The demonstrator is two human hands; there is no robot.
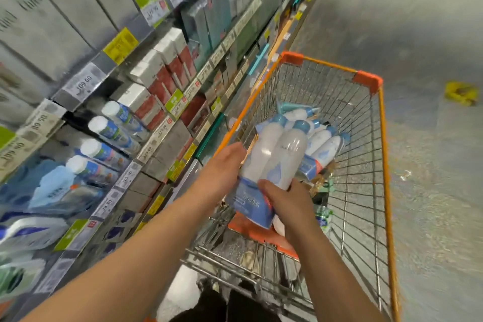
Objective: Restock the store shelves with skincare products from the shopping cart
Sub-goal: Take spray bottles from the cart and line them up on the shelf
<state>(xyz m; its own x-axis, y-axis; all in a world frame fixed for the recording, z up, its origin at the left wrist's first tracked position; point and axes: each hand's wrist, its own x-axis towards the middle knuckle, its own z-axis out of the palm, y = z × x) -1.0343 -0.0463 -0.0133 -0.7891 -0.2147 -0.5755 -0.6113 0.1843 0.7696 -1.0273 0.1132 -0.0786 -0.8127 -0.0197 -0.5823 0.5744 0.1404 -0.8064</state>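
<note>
At frame centre, above the wire shopping cart (366, 165) still holding more bottles (324, 144), both hands, left hand (224, 165) and right hand (290, 198), grip a twin-pack of bottles (271, 159), shelves (125, 112) at left.

L hand (225, 165): forearm bare, extended fwd and up from lower left; palm pressed flat against side of held pack, fingers hidden behind it. R hand (286, 198): forearm bare, reaching fwd from lower right; thumb on top, fingers wrapped under pack's lower end.
</note>
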